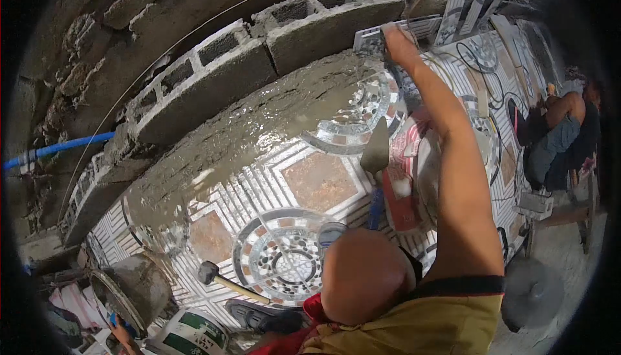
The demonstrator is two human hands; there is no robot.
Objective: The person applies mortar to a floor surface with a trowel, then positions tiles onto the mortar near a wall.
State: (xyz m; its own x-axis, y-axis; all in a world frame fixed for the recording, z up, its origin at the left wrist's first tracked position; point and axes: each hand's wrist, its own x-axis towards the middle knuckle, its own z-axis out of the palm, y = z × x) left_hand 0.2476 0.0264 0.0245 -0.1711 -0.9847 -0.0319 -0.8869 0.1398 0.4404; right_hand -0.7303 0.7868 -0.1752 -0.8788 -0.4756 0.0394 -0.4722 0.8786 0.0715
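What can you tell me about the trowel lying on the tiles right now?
The trowel lies flat on the patterned tile floor, just beside the edge of the wet grey mortar bed. Its pointed metal blade is dull grey and smeared with mortar, tip toward the block wall. A blue handle runs back from the blade toward the camera. No hand touches it; the outstretched arm passes to its right.

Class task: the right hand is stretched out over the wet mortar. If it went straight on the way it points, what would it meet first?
Probably the tile piece that the right hand already grips, then the concrete block wall just behind; depth is unclear.
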